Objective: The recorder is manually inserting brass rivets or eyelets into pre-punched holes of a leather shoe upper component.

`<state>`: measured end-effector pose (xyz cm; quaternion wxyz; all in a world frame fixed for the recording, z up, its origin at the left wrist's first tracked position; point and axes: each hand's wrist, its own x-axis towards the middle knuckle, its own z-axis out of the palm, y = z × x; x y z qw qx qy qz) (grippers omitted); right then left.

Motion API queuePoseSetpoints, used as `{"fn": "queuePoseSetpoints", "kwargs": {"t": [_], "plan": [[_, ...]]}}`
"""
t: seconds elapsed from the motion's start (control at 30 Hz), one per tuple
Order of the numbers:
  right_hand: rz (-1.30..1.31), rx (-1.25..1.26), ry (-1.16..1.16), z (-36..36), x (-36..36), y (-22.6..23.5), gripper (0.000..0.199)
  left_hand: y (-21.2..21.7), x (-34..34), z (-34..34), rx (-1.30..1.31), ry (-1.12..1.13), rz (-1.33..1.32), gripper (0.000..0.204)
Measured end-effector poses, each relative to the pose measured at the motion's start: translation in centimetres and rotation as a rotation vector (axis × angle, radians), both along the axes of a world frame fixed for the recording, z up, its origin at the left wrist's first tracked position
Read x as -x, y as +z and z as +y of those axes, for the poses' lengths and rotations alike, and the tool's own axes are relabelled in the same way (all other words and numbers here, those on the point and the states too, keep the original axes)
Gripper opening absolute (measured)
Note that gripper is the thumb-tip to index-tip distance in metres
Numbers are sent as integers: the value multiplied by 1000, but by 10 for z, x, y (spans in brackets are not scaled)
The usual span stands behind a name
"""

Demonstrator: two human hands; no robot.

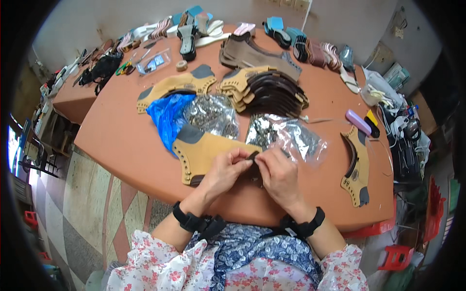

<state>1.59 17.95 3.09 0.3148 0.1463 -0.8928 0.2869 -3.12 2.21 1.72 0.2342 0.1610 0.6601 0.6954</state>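
Note:
A tan shoe upper (204, 151) with a grey patch and a row of eyelet holes lies at the table's near edge. My left hand (227, 169) pinches its dark end strip (253, 155) between thumb and fingers. Close against it, my right hand (277, 170) has its fingertips pressed together at the same strip; anything small inside them is hidden. Just beyond my hands lie two clear plastic bags of small metal pieces, one bag (212, 115) beside a blue plastic bag (164, 114), the other bag (286, 136) farther right.
A stack of similar uppers (272, 92) stands behind the bags, with another upper (177, 87) to its left. At the right lie a single upper (357, 167) and a purple-handled tool (358, 122). Soles and straps line the far edge, near a tape roll (181, 65).

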Motion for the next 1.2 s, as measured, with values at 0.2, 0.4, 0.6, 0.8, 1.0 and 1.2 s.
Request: {"fn": "queuePoseSetpoints", "kwargs": {"t": [0.2,0.4,0.6,0.8,1.0,1.2], "plan": [[-277,404,57,6,2,3,7,1,0,-2,-131,30,-246,12],[-330,491,105,11,3,0,7,6,0,-1,-121,46,-280,12],[-256,415,101,6,5,-2,7,4,0,-1,-124,40,-259,12],[-300,441,71,6,4,-5,7,1,-1,2,-99,25,-204,13],[-303,416,67,7,4,-4,7,0,-2,1,-67,23,-149,14],[-192,378,60,3,3,-7,7,1,-1,1,-110,29,-181,13]]}}
